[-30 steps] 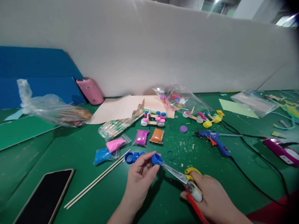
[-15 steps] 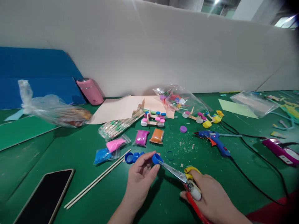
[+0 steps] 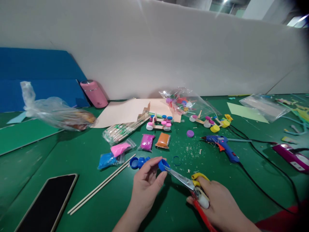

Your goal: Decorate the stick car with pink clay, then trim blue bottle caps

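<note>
Between the fingers and thumb of my left hand (image 3: pixel 146 187) is a blue bottle cap (image 3: pixel 163 165), its hollow side toward the right. My right hand (image 3: pixel 218 199) grips a pair of scissors (image 3: pixel 184 181) with yellow and red handles. The blade tips touch the cap's rim, and whether they cut into it I cannot tell. Several more blue caps (image 3: pixel 134 163) lie on the table just behind my left fingers, partly hidden. A thin blue ring (image 3: pixel 176 160) rests beyond the scissors.
Two wooden sticks (image 3: pixel 101 185) and a phone (image 3: pixel 47 203) lie at left. Clay packets (image 3: pixel 146 142) and small toy cars (image 3: pixel 158 123) stand further back. A blue glue gun (image 3: pixel 223 146) with its cord (image 3: pixel 263 196) occupies the right. A pink flask (image 3: pixel 94 94) leans at the back.
Both hands, the cap and the scissors keep nearly the same pose. The whole view has shifted very slightly.
</note>
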`<state>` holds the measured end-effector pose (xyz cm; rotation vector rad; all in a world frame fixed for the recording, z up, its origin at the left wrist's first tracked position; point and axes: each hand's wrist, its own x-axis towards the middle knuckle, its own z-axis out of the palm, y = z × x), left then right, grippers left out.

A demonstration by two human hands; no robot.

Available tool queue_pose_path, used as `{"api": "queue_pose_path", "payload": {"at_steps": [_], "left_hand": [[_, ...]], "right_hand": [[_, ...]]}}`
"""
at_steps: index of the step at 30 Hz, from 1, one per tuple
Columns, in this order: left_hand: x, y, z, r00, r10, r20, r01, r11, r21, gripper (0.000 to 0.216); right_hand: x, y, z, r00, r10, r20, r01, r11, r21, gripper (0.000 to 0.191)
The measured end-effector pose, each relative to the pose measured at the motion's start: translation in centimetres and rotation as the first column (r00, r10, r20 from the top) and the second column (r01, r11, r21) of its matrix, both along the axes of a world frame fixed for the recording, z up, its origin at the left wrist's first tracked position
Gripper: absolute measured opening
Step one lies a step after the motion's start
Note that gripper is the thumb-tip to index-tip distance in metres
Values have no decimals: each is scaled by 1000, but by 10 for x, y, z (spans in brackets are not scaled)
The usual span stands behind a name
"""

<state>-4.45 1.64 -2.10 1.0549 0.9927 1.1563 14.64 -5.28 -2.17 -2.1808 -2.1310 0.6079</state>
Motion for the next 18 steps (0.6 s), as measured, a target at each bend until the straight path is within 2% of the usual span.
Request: {"api": "queue_pose_path", "payload": {"at_steps": [8, 18], "left_hand": [[0, 0, 0, 1000, 7, -3, -7, 999, 52, 29], [0, 0, -1, 1000, 5, -1, -5, 999, 35, 29]], "right_hand": [[2, -2, -3, 1000, 1, 0, -1, 1000, 22, 33], [0, -2, -1, 999, -18, -47, 17, 1000, -13, 31]]}}
